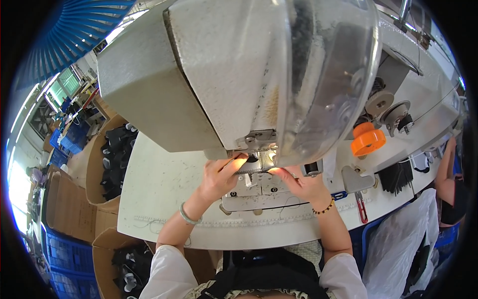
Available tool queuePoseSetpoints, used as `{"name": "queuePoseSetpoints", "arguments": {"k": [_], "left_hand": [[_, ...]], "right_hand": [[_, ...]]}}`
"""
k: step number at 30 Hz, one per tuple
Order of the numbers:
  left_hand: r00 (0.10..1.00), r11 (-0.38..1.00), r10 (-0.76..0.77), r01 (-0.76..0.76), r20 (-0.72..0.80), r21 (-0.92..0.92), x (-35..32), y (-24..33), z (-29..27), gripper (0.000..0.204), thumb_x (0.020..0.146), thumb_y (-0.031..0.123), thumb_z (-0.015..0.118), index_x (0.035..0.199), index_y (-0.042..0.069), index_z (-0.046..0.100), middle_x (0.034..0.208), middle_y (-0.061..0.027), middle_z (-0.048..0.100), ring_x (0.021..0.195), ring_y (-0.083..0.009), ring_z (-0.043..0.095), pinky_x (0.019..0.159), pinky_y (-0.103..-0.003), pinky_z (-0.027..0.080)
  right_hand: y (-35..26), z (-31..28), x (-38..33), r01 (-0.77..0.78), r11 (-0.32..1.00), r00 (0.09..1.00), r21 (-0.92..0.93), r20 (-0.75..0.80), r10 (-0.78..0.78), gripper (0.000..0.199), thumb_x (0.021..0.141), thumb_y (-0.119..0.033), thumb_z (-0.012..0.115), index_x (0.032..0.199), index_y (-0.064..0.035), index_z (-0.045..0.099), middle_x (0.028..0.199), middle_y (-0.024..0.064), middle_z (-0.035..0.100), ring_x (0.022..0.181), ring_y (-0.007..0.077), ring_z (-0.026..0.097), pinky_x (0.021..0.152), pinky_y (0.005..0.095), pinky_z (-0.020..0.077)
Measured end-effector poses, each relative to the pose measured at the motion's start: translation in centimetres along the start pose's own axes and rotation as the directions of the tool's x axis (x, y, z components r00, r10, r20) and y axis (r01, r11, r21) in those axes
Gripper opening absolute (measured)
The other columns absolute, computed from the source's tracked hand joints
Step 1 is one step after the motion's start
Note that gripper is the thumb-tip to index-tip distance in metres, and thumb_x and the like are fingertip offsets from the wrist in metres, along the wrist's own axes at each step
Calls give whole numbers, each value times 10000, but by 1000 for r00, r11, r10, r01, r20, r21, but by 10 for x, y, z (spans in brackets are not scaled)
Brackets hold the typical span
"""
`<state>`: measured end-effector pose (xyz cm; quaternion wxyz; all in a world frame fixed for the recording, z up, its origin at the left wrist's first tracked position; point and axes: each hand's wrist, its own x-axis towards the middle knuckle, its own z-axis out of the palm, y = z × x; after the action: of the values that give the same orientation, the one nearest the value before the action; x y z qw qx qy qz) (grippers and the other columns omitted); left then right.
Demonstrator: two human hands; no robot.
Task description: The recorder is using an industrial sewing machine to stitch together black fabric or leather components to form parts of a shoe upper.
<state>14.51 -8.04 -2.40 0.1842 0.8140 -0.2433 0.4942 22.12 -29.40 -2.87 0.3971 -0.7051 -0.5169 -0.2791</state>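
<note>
Both hands work under the head of a large grey-white sewing machine [224, 65], close to its lit needle area [264, 157]. My left hand [218, 178] is closed, thumb and forefinger pinching the left end of a small dark fabric piece [245, 171]. At the right end of that piece is my right hand [309, 188], its thumb pointing inward and its fingers curled, partly hidden by the machine. The fabric lies across the metal plate, beneath the presser parts. Its full shape is hidden by the machine head and my fingers.
An orange knob [367, 139] juts from the machine's right side. Red-handled snips [361, 208] and a bundle of black strips [396, 177] lie on the white table [164, 179]. Cardboard boxes [94, 174] of dark pieces stand at left. Another person's arm [444, 167] shows at far right.
</note>
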Motion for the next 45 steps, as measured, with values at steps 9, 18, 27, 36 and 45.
{"name": "queuePoseSetpoints", "arguments": {"k": [9, 18, 27, 36, 45], "left_hand": [[994, 997, 72, -70, -86, 31, -13, -11, 8, 485, 500, -86, 582, 922, 145, 643, 858, -47, 645, 701, -193, 611, 539, -256, 471], [997, 997, -30, 25, -68, -70, -10, -9, 7, 458, 478, -107, 579, 880, 97, 662, 888, -93, 644, 714, -232, 610, 577, -266, 478], [978, 984, -170, 161, -123, -83, -10, -10, 12, 334, 472, -113, 574, 742, 59, 671, 787, -74, 639, 663, -243, 593, 604, -315, 469], [940, 927, -340, 335, -6, -168, -16, -14, 12, 318, 516, -90, 554, 776, 48, 673, 741, -88, 633, 646, -235, 594, 585, -306, 459], [925, 920, -377, 369, -49, -133, -7, -2, 10, 292, 543, -93, 581, 786, 41, 671, 686, -76, 608, 558, -205, 560, 545, -297, 442]], "right_hand": [[-10, -2, 5, 67, 997, 996, -44, -61, -70, 236, 687, -49, 700, 917, -63, 648, 974, 71, 630, 852, 226, 596, 780, 329, 453], [-6, 4, -7, -110, 979, 993, 172, -14, 114, 260, 745, 57, 593, 1001, 10, 596, 953, 72, 620, 830, 122, 575, 710, 243, 451], [-8, 6, 1, -179, 959, 984, 220, 13, 180, 252, 748, 31, 617, 998, 17, 591, 937, 77, 613, 838, 119, 576, 695, 253, 463], [-4, 12, -11, -326, 918, 945, 225, 96, 312, 219, 822, -78, 583, 1033, -21, 595, 1019, 73, 602, 906, 163, 560, 802, 269, 432], [-6, 8, 4, -147, 960, 987, 240, -26, 157, 356, 639, 41, 519, 995, 22, 524, 804, 153, 540, 682, 304, 518, 629, 326, 423]]}}
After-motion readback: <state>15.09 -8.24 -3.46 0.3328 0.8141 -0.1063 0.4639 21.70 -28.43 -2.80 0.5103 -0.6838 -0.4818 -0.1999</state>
